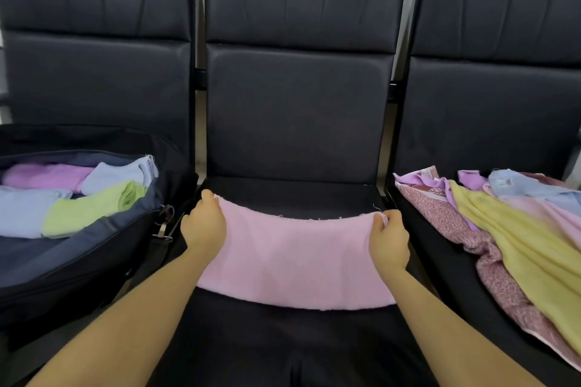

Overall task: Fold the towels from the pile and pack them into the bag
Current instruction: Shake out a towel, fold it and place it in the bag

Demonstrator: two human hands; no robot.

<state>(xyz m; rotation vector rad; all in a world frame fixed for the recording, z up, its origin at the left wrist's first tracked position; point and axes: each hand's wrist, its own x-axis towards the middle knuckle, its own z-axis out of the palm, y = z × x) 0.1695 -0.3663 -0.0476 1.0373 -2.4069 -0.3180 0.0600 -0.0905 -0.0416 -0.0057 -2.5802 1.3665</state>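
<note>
Here, a pink towel [292, 258] is spread across the middle seat [292, 339] of a row of black chairs, and its far edge is pinched at both corners: the left hand [204, 223] grips the left corner with thumb on top, and the right hand [388, 239] has its fingers curled round the right corner. Between the two hands the far edge sags in a shallow curve, so it is not being held taut.

The bag [94, 229] sits open on the left seat, just beside the left hand, with folded towels in purple, blue and green already inside. The pile [518, 229] of unfolded towels lies on the right seat, draped toward its front edge.

If the fold is made with that slack left in, the edges would likely be mismatched and a crooked, bulky fold produced, which would be harder to fit into the bag. The near edge lies unheld and could be dragged along the smooth seat, so that the towel bunches. The draped pile could also be caught by the right arm and pulled off.
</note>
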